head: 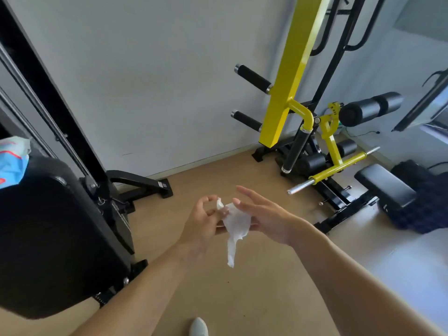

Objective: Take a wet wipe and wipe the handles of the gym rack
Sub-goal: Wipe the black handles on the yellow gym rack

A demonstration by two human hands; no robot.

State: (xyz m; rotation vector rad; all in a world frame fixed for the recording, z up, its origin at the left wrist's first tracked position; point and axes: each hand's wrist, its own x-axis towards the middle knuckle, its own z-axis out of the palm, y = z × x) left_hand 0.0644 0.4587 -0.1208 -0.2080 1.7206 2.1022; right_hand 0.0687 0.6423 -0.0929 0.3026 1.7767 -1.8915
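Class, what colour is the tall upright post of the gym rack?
The upright post is bright yellow, with black grips; it shows in the head view.

There is only one view, from a wide-angle camera worn on the person's head. It looks forward and steeply down, so the left hand (202, 223) and the right hand (266, 215) are near, in the middle of the frame. Farther away it reaches the floor (254, 287), the wall (157, 81) and the yellow gym rack (294, 69). The edges seem bent by the lens.
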